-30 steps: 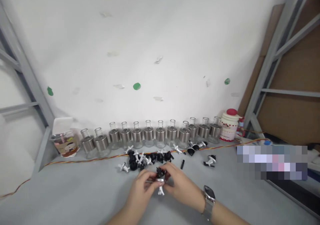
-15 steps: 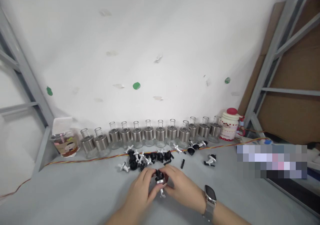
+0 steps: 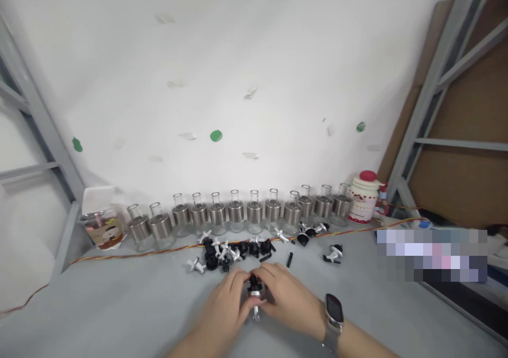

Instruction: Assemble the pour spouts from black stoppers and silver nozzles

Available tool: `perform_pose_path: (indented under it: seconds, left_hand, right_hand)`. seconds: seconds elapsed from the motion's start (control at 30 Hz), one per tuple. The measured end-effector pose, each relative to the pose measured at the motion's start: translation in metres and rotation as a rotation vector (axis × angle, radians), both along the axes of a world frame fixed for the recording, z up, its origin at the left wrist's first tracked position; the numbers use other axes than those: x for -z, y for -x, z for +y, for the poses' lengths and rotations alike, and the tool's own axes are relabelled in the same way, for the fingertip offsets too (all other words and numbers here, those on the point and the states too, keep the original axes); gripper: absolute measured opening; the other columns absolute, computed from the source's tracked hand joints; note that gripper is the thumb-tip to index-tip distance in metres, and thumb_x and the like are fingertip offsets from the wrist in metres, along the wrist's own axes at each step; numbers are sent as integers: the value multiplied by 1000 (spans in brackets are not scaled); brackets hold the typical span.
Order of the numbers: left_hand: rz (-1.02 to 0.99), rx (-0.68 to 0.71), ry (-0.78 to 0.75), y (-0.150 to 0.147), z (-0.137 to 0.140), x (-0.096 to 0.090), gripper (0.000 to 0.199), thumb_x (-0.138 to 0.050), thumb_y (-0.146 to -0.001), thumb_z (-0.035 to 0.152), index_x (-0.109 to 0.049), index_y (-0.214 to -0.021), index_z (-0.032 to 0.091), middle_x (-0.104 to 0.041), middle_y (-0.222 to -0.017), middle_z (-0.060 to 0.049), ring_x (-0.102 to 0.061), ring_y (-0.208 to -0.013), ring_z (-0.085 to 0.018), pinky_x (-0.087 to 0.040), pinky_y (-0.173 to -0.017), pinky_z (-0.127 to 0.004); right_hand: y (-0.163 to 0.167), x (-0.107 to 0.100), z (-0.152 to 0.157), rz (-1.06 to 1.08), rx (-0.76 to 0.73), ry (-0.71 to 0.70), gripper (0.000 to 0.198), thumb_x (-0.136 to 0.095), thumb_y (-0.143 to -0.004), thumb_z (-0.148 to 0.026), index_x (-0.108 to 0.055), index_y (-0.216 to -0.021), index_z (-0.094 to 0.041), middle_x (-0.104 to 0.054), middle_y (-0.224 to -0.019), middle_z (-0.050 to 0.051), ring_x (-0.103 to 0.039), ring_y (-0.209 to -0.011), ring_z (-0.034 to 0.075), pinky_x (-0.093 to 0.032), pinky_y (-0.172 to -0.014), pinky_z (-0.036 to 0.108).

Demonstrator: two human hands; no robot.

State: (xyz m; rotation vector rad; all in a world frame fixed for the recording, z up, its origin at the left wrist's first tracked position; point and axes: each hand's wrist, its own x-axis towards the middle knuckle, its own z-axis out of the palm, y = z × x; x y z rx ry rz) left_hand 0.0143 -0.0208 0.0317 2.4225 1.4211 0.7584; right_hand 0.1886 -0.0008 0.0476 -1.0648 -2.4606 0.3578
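Note:
Both hands meet near the front middle of the grey table (image 3: 130,305). Between them is a black and silver bottle stopper (image 3: 255,293), its black part pointing away from me and its silver lever-like end towards me. My left hand (image 3: 224,302) is closed on it from the left, thumb by the silver collar. My right hand (image 3: 286,294) is closed on its other side, fingers curled over the black part. Fingers partly hide the piece. Just beyond the hands lies a pile of similar black and silver stoppers (image 3: 211,263). A small black strip-like part (image 3: 290,259) lies right of the pile.
A row of glass bottles with steel sleeves (image 3: 236,209) stands along the wall. A decorated cup (image 3: 105,231) is at the left end, a cream jar with a red knob (image 3: 363,202) at the right. A twisted cable (image 3: 146,253) crosses the table. More stoppers (image 3: 334,253) lie at right.
The stopper has turned slightly between my fingers, its silver end now pointing more straight towards me. My fingers have shifted a little around it. Other things stay in place.

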Motion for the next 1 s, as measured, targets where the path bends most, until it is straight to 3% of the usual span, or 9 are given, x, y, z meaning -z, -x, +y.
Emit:
perform_pose_path:
  seconds: [0.17, 0.33, 0.5, 0.73, 1.0]
  left_hand:
    - [183, -81, -79, -1, -4, -10, 30, -50, -82, 36, -49, -104, 17, -58, -104, -11, -57, -93, -26, -48, -75, -40]
    - [330, 16, -68, 0, -7, -19, 21, -49, -82, 36, -52, -95, 19, -57, -93, -6, -56, -83, -25, -49, -68, -40]
    - [326, 102, -27, 1, -8, -24, 24, -44, -84, 41, -52, -93, 19, -56, -90, -4, -55, -83, -23, -47, -69, -36]
    - [329, 60, -28, 2, -8, -24, 32, -40, -84, 47, -51, -94, 18, -56, -91, -7, -53, -85, -25, -43, -70, -36]
    - [286, 153, 13, 3, -8, -23, 26, -43, -84, 44, -50, -91, 20, -55, -90, -4, -51, -83, -22, -40, -69, -31]
  right_hand:
    - [-1, 0, 1, -17, -10, -14, 18, -60, -72, -17, -54, -88, -18, -57, -86, 3, -50, -79, 19, -37, -75, 30]
    - [-1, 1, 1, -2, -51, 8, 19, -64, -69, -21, -52, -83, -18, -56, -84, 2, -49, -76, 17, -37, -76, 29]
    - [-1, 2, 0, 40, -94, 86, 19, -64, -67, -23, -50, -78, -18, -54, -80, 1, -48, -73, 15, -38, -71, 26]
    - [-1, 0, -1, 115, -96, 108, 18, -64, -67, -22, -49, -76, -19, -53, -78, 0, -47, -73, 15, -38, -68, 24]
    - [0, -3, -3, 18, -127, 101, 17, -63, -65, -22, -50, -74, -18, -53, -75, 0, -47, -68, 14, -36, -67, 24]
